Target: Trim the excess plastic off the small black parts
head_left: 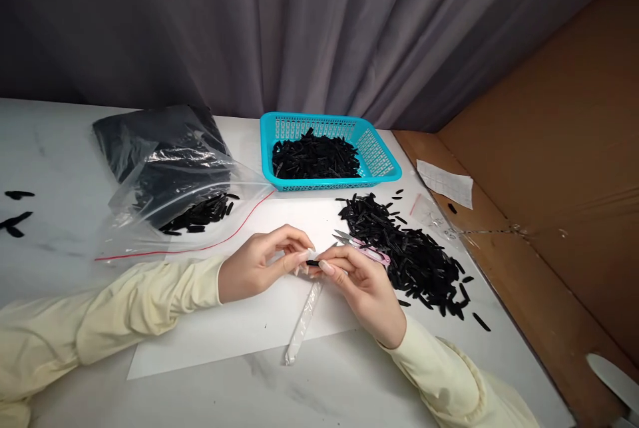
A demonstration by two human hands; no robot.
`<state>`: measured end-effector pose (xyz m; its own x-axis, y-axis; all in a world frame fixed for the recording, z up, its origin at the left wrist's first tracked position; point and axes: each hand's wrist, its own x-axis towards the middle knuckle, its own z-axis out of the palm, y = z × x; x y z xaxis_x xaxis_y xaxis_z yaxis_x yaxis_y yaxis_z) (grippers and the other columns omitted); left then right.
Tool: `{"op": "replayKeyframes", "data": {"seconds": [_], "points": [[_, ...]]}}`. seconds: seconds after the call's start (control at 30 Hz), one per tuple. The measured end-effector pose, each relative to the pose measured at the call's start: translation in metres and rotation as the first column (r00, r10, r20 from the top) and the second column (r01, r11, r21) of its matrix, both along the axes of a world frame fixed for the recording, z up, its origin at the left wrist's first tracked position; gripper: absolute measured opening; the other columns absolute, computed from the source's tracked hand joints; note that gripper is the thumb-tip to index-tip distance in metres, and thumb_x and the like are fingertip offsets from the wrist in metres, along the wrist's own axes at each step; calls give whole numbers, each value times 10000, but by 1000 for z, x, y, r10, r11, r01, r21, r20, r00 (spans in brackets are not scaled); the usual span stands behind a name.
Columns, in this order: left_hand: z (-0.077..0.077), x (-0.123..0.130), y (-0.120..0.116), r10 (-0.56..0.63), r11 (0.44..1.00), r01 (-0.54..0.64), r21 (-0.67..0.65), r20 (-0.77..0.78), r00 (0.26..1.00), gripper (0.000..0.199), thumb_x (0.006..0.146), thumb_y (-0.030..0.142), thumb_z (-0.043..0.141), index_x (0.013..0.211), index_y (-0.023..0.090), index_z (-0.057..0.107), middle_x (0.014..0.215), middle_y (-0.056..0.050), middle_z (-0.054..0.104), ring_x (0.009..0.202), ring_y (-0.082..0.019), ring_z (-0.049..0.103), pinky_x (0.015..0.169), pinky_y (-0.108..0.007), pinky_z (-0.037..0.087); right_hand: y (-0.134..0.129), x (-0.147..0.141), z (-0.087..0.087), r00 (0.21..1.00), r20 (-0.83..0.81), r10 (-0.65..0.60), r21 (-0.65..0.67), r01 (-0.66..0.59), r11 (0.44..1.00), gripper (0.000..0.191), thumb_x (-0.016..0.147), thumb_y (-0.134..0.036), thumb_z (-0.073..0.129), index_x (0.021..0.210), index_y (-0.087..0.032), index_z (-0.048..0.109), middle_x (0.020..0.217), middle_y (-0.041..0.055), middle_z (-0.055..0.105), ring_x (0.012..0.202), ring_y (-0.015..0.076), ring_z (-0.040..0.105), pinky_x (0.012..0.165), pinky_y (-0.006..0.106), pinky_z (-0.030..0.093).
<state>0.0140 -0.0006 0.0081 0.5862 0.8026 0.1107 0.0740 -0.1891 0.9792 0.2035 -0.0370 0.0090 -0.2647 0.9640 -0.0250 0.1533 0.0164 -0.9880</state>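
A short black strip [312, 262] is pinched between the fingertips of both my hands. My left hand [259, 263] closes on its left end, and a small whitish bit shows at those fingertips. My right hand [362, 285] has thumb and fingers pressed on the other end. Just behind the right hand, pink-handled scissors [372, 253] lie against a loose pile of black strips [424, 261]. Below the hands, a narrow white strip that looks plastic-wrapped [302, 328] rests on a white paper sheet [224, 328].
At the back stands a turquoise basket [329, 184] of black pieces. On the left, a clear zip bag [134, 241] with a red line spills black strips beside a dark bag [150, 128]. A paper slip [444, 183] lies near the brown board [549, 108].
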Motion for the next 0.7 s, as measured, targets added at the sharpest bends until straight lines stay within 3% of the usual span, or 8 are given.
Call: {"op": "replayKeyframes", "data": {"seconds": [0.13, 0.27, 0.7], "points": [[-2, -2, -2, -64, 998, 63, 31, 62, 996, 177, 872, 187, 449, 1046, 156, 455, 789, -24, 557, 753, -129, 542, 688, -252, 443, -2, -2, 1, 1000, -9, 7, -1, -7, 1000, 137, 867, -315, 524, 872, -182, 554, 819, 65, 714, 793, 195, 688, 745, 328, 537], [-4, -2, -3, -57, 998, 53, 46, 91, 994, 196, 876, 156, 450, 1072, 160, 439, 797, -14, 538, 766, -117, 529, 696, -241, 433, -3, -2, 2, 1000, -9, 16, 20, -16, 1000, 115, 875, -294, 516, 882, -187, 555, 812, 50, 714, 806, 189, 688, 745, 307, 534], [-5, -2, -4, -61, 990, 47, 130, 110, 992, 213, 875, 92, 431, 1078, 153, 448, 805, -15, 515, 778, -117, 497, 732, -259, 422, -5, 0, 1, 994, 109, 9, 219, -33, 975, 105, 881, -166, 493, 967, -199, 545, 901, 35, 685, 854, 141, 670, 743, 222, 515]]}}
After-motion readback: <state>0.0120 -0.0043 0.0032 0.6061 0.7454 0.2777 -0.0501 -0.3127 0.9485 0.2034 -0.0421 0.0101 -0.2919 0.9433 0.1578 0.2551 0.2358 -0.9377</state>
